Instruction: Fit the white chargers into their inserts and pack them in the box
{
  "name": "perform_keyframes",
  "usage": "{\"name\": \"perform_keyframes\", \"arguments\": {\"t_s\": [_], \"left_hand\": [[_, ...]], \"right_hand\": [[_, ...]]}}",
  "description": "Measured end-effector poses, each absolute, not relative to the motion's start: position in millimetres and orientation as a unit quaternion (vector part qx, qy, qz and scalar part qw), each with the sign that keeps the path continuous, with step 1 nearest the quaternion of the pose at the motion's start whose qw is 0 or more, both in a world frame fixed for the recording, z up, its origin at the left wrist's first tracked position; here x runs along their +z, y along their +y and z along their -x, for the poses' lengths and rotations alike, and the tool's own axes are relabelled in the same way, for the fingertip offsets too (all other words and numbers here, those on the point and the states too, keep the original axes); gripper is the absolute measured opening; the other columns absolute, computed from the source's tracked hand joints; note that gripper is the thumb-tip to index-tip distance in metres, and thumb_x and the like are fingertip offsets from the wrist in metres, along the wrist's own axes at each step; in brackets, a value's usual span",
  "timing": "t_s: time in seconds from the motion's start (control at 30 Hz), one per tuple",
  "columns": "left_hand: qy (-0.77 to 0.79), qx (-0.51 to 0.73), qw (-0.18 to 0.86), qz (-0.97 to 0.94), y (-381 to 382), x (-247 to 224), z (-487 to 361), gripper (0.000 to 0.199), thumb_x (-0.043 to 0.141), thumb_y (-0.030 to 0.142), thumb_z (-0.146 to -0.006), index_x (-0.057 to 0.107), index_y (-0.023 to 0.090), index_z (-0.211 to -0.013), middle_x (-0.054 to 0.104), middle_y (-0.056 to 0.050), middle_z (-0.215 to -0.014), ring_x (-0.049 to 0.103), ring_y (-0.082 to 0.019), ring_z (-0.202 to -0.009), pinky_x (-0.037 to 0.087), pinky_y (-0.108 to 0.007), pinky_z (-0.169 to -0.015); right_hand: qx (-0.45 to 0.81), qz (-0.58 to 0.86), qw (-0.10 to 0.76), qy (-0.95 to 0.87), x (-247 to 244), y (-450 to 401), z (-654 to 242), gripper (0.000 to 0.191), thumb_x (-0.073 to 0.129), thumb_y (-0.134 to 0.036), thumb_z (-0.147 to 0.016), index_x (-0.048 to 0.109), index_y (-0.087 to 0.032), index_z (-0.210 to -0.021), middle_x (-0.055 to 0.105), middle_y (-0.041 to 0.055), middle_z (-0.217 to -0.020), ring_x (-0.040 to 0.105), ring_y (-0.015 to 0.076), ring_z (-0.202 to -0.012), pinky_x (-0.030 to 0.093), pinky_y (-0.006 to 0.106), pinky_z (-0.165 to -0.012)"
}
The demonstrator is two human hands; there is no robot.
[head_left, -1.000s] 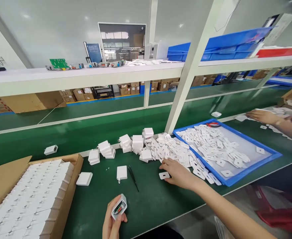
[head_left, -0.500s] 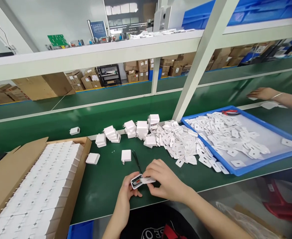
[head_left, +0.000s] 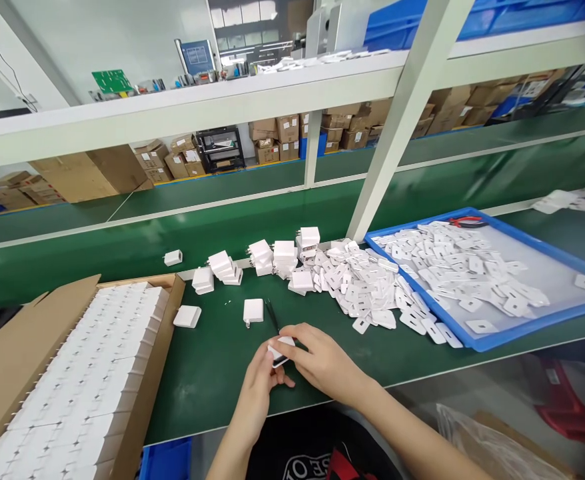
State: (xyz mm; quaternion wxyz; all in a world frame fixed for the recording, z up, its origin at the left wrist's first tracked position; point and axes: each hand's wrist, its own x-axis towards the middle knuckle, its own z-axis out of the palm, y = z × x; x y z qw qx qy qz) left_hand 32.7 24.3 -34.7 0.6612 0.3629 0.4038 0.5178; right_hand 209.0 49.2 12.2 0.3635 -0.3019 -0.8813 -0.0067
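Observation:
A white charger housing is between my hands above the green bench, with a white cover plate over most of its open end and a dark gap along the lower edge. My left hand is wrapped round the housing. The fingers of my right hand press on the plate. Black tweezers lie just beyond, beside a single white charger. Farther back are small stacks of chargers and a heap of white plates.
An open cardboard box full of white chargers stands at the left. On the right lies a blue-rimmed tray with white plates and red-handled pliers. A slanted post rises behind the bench, under a shelf.
The plate has swung from the right side onto the housing's open end, covering the inside parts. A co-worker's hand at the far right has left view. The small charger on the back belt has shifted right.

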Motion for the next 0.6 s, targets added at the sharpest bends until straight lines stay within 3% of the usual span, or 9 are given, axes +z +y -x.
{"name": "perform_keyframes", "arguments": {"t_s": [0.3, 0.5, 0.6], "left_hand": [[0.429, 0.484, 0.636, -0.42, 18, -17, -28, 0.06, 0.067, 0.06, -0.095, 0.065, 0.018, -0.138, 0.059, -0.001, -0.079, 0.056, -0.015, -0.071, 0.06, -0.037, -0.078], [0.443, 0.467, 0.613, -0.459, 18, -14, -24, 0.054, 0.064, 0.058, -0.098, 0.065, 0.022, -0.137, 0.068, -0.006, -0.099, 0.065, -0.017, -0.079, 0.059, -0.038, -0.085], [0.436, 0.475, 0.625, -0.439, 18, -17, -24, 0.053, 0.066, 0.057, -0.097, 0.067, 0.021, -0.137, 0.063, -0.002, -0.085, 0.06, -0.016, -0.074, 0.06, -0.039, -0.083]], "right_hand": [[0.111, 0.239, 0.417, -0.87, 5, 48, -215, 0.053, 0.046, -0.001, -0.099, 0.057, -0.022, -0.146, 0.066, 0.0139, -0.134, 0.06, 0.0242, -0.123, 0.056, 0.043, -0.104], [0.31, 0.291, 0.458, -0.781, 1, 42, -211, 0.05, 0.052, -0.012, -0.103, 0.056, -0.031, -0.149, 0.062, 0.0111, -0.142, 0.06, 0.023, -0.131, 0.054, 0.041, -0.109], [0.369, 0.32, 0.464, -0.739, -1, 45, -213, 0.043, 0.061, -0.019, -0.102, 0.062, -0.031, -0.143, 0.062, 0.0101, -0.137, 0.063, 0.0225, -0.125, 0.056, 0.037, -0.104]]}}
